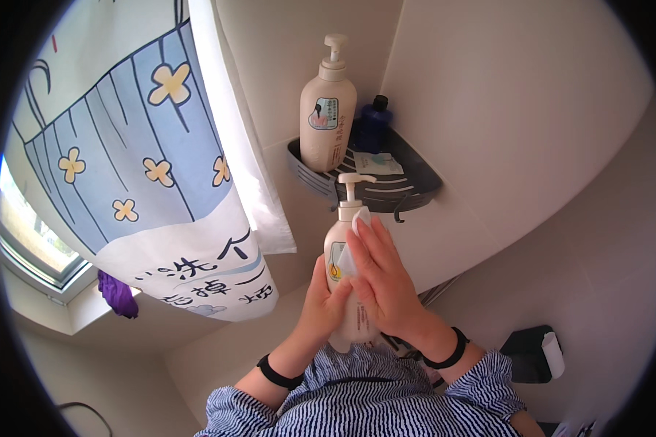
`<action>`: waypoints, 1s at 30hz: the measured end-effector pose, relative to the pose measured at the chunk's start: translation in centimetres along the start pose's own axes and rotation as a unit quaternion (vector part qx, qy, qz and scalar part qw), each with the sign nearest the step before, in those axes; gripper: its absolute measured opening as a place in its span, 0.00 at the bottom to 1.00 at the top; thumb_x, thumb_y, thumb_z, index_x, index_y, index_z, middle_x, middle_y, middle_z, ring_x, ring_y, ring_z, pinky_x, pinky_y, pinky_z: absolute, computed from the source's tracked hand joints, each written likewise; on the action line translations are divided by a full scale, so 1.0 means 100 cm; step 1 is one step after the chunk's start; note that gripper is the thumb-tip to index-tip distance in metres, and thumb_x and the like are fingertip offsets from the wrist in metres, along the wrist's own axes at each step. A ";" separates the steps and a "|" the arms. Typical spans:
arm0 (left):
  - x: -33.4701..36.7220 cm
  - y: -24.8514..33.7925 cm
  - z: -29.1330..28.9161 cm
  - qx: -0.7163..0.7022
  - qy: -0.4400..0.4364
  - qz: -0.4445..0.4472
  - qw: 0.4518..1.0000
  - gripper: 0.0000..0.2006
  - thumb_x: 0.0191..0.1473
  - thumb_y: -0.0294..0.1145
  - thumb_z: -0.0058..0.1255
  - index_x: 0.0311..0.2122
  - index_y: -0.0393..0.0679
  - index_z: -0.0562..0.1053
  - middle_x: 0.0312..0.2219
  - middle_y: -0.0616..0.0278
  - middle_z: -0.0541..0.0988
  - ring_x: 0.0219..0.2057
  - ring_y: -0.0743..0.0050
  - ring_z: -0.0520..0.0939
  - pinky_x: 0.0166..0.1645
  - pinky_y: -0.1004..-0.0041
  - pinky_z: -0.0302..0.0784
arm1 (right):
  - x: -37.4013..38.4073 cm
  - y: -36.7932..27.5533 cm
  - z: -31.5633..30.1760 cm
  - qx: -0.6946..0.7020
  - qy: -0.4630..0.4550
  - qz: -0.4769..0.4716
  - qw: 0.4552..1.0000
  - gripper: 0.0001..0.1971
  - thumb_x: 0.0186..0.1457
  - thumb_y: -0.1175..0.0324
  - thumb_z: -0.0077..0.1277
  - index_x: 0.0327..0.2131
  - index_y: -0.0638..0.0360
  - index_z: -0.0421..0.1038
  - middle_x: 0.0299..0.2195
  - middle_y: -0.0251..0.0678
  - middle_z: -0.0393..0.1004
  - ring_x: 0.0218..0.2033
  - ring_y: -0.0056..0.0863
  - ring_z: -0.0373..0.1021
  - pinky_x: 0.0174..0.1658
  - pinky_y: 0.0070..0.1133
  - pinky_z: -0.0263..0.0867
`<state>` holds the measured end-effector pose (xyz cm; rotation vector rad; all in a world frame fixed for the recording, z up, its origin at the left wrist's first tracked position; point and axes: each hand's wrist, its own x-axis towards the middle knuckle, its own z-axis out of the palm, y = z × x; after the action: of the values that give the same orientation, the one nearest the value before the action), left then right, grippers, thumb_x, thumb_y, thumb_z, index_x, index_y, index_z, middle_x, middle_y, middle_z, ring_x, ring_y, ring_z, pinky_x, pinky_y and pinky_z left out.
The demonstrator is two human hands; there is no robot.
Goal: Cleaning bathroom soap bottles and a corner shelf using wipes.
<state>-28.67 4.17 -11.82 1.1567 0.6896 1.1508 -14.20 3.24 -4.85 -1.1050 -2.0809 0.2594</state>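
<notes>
Left hand [322, 297] curls round the pump bottle [357, 320]! Right hand [385, 282] slants up, fingers nearly straight, holding a white wipe [348, 261] against it.

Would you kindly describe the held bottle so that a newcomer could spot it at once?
Right of the flowered curtain, find the dark corner shelf. Just below it in view, the left hand grips a pale pump bottle while the right hand presses a white wipe against it. Unlike the shelf's pump bottle, its label shows yellow.
</notes>
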 end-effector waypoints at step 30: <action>-0.014 -0.020 -0.018 -0.206 -0.225 -0.245 0.920 0.40 0.63 0.56 0.44 0.68 0.39 0.48 0.58 0.56 0.67 0.58 0.68 0.71 0.59 0.66 0.69 | -0.012 0.030 -0.024 0.576 -0.028 0.212 0.789 0.14 0.65 0.69 0.47 0.50 0.60 0.76 0.56 0.38 0.67 0.57 0.28 0.63 0.61 0.26 0.58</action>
<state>-30.00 3.50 -14.43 0.7799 0.3236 0.5354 -10.24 3.74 -5.27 -0.7107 -1.2140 1.5482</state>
